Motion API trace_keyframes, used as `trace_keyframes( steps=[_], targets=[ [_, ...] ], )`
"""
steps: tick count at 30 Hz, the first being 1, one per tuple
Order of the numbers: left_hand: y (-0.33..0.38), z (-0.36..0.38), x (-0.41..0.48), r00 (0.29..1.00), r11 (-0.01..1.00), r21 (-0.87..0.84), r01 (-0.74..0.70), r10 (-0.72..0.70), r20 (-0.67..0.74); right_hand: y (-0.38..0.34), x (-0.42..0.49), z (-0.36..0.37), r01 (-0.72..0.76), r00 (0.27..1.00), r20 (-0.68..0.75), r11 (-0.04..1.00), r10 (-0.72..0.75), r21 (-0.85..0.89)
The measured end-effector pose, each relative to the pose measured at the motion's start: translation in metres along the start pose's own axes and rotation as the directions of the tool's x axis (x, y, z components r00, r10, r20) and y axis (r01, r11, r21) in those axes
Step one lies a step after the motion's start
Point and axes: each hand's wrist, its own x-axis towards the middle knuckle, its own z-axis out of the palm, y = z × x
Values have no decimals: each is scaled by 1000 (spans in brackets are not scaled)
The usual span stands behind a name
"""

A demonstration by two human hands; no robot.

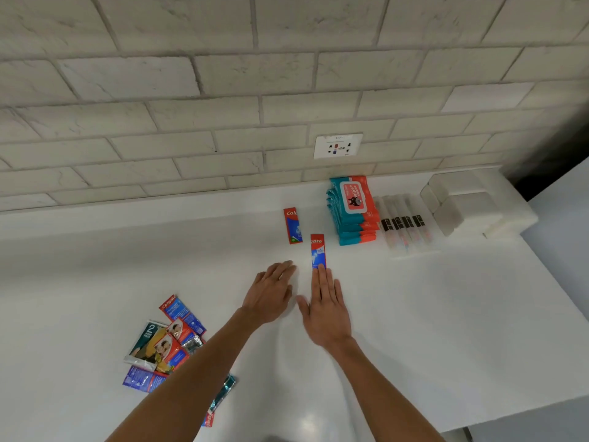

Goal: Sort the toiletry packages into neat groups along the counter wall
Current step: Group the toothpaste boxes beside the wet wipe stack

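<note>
Pushing with flat, spread fingertips, the right hand (325, 301) touches one toothpaste box (317, 251) on the table (414, 314); left hand (271, 295) spread, empty. The box could skew against the wipes (352, 212).

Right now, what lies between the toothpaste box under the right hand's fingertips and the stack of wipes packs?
Nothing: in the head view, only bare white counter separates the toothpaste box touched by the right hand from the wipes stack.
</note>
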Motion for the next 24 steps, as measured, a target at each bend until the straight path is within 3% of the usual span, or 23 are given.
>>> trace_keyframes(
  steps=[8,24],
  targets=[
    [0,-13,35,992,992,12,125,-125,-10,7,67,-14,8,998,63,997,-13,79],
    [-3,-18,67,983,983,118,138,-150,107,18,105,-13,128,991,35,988,-131,91]
  ],
)
